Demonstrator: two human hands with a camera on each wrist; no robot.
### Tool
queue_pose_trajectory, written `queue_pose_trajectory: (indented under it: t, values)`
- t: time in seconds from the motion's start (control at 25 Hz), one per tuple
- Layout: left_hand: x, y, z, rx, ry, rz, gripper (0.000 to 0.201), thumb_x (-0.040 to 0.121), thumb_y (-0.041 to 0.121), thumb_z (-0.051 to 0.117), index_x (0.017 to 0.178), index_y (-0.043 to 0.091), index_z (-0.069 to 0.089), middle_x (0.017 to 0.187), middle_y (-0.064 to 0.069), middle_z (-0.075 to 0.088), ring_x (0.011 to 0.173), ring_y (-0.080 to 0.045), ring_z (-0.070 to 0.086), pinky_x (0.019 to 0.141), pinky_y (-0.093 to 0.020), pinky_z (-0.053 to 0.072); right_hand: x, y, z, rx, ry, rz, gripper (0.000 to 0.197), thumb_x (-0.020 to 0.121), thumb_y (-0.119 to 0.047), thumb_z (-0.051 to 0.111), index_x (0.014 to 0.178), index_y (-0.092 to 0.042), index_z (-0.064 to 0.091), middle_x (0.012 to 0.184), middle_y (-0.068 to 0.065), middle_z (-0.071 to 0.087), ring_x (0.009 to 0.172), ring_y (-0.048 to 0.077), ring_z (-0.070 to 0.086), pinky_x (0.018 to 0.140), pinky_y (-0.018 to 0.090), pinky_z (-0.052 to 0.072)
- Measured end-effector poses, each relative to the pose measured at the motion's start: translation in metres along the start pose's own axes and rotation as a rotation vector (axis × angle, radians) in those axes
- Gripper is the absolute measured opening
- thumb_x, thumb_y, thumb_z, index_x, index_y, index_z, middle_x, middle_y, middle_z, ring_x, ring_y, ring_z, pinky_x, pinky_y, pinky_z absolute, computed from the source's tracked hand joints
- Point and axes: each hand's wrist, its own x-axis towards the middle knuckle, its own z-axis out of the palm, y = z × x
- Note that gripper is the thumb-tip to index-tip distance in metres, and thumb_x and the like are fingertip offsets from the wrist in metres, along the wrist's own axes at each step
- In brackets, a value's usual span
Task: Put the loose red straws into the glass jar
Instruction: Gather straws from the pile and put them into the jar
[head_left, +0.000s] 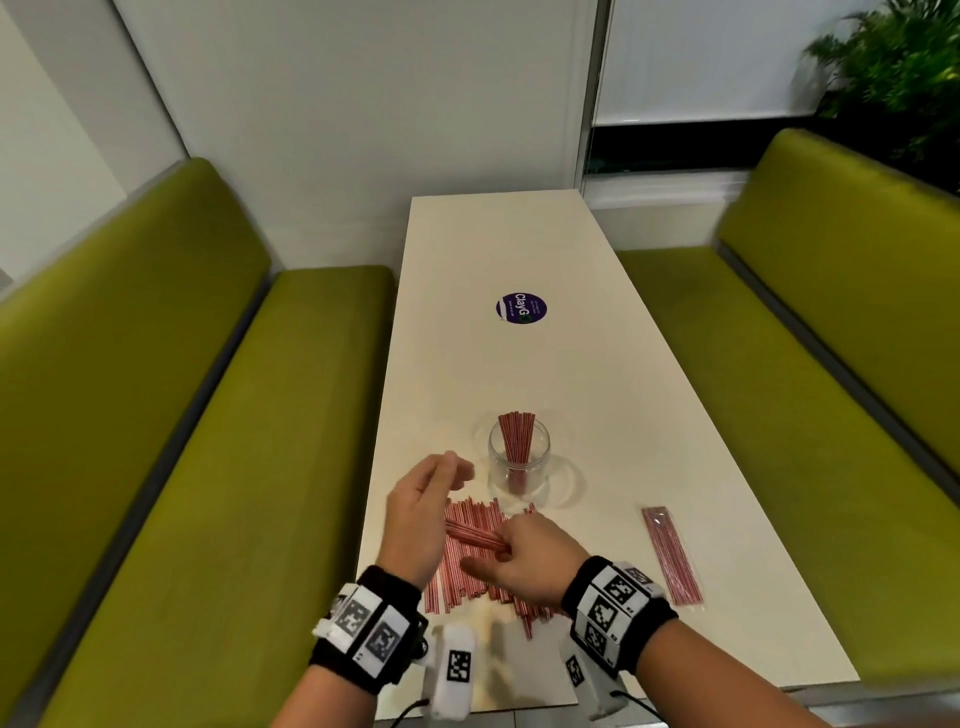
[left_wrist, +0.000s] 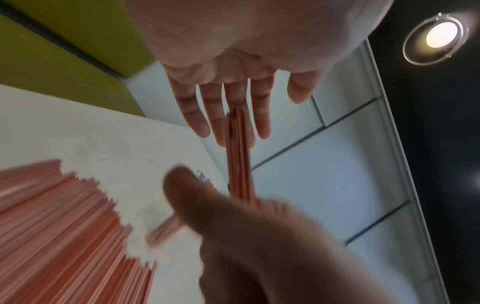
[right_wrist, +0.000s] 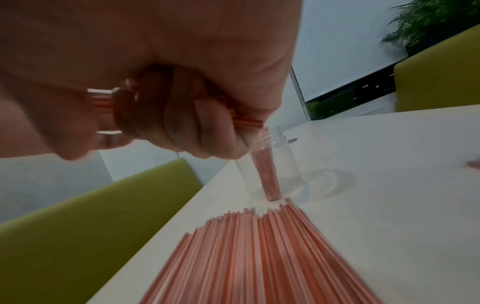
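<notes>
A clear glass jar stands upright on the white table with several red straws in it. Loose red straws lie fanned out just in front of the jar. My right hand grips a small bundle of straws above this pile, fingers curled round it. My left hand hovers left of the jar with straight fingers. The bundle points at the left palm; whether it touches is unclear. From the right wrist, the jar sits beyond the pile.
A sealed packet of red straws lies to the right of the pile. A round purple sticker is on the table's far half. Green bench seats flank the table on both sides, and a plant stands at the back right.
</notes>
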Motion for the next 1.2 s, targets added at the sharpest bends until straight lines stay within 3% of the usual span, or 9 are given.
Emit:
queue_pose_trajectory:
  t: [0.16,0.36,0.48,0.64,0.76,0.88,1.0,1.12,1.2]
  values:
    - [-0.020,-0.003,0.027,-0.007,-0.070,0.012,0.023,0.098,0.022,0.059,0.083,0.015,0.074,0.079,-0.009,0.074,0.080,-0.030,0.069,0.074,-0.042,0.058,0.008,-0.004,-0.003,-0.013,0.070,-0.016,0.024,0.081,-0.034,0.061,0.062,-0.024,0.052,0.059,-0.006,0.055,0.058,0.015,0.058,0.056,0.030,0.046]
    - [-0.017,-0.015,0.007,0.239,-0.148,0.166,0.008,0.089,0.017,0.071,0.087,0.022,0.076,0.082,0.004,0.075,0.080,-0.008,0.071,0.072,-0.026,0.059,0.004,0.005,-0.024,0.241,0.053,0.073,0.017,0.075,-0.019,0.072,0.060,-0.018,0.063,0.058,-0.002,0.059,0.049,0.009,0.050,0.050,0.026,0.040]
    - [-0.016,-0.021,-0.002,0.283,-0.191,0.121,0.011,0.086,0.016,0.074,0.084,0.027,0.076,0.078,0.004,0.074,0.071,-0.007,0.069,0.065,-0.026,0.057,0.001,0.002,-0.036,0.384,0.002,0.022,0.016,0.071,-0.023,0.082,0.079,-0.011,0.074,0.065,-0.002,0.065,0.055,0.010,0.055,0.055,0.026,0.043]
    - [-0.009,-0.022,-0.013,0.054,-0.099,-0.022,0.012,0.089,0.005,0.070,0.084,0.014,0.075,0.062,-0.003,0.068,0.056,-0.015,0.060,0.057,-0.028,0.052,0.000,0.008,-0.052,1.016,0.032,0.042,0.035,0.079,-0.013,0.080,0.109,-0.002,0.067,0.094,0.012,0.073,0.074,0.029,0.072,0.060,0.030,0.059]
    - [-0.004,-0.021,-0.010,-0.035,-0.013,-0.055,0.010,0.090,0.002,0.068,0.085,0.009,0.074,0.062,-0.002,0.066,0.058,-0.015,0.058,0.057,-0.026,0.052,0.006,0.001,-0.049,1.329,0.157,0.143,0.033,0.092,-0.027,0.065,0.103,0.004,0.064,0.082,0.016,0.066,0.064,0.030,0.067,0.049,0.028,0.058]
    - [-0.007,-0.019,0.002,0.051,-0.064,-0.022,0.010,0.091,0.008,0.069,0.085,0.015,0.073,0.064,-0.006,0.067,0.057,-0.016,0.060,0.061,-0.035,0.054,0.014,-0.010,-0.033,1.242,0.195,0.212,0.036,0.099,-0.036,0.054,0.091,-0.002,0.063,0.061,0.009,0.058,0.045,0.021,0.054,0.036,0.022,0.040]
    - [0.000,-0.019,-0.001,0.103,-0.062,-0.024,0.011,0.090,0.008,0.070,0.083,0.016,0.072,0.064,-0.006,0.068,0.057,-0.014,0.061,0.062,-0.035,0.055,0.013,-0.006,-0.032,1.068,0.150,0.249,0.036,0.098,-0.040,0.055,0.087,-0.006,0.064,0.055,0.009,0.057,0.035,0.015,0.041,0.034,0.017,0.025]
    - [0.011,-0.015,-0.009,0.311,-0.097,0.096,0.013,0.088,0.010,0.073,0.081,0.021,0.070,0.071,0.003,0.068,0.062,-0.007,0.061,0.063,-0.025,0.052,0.014,0.001,-0.032,0.837,0.078,0.174,0.045,0.098,-0.036,0.057,0.083,0.003,0.071,0.048,0.006,0.051,0.034,0.013,0.035,0.037,0.019,0.025]
    - [0.015,-0.008,-0.005,0.535,-0.187,0.212,0.011,0.087,0.017,0.073,0.080,0.024,0.067,0.079,0.009,0.065,0.072,-0.002,0.061,0.066,-0.016,0.048,0.018,0.002,-0.025,0.705,0.122,0.141,0.048,0.097,-0.035,0.051,0.070,-0.001,0.073,0.049,0.008,0.049,0.040,0.016,0.038,0.044,0.026,0.032]
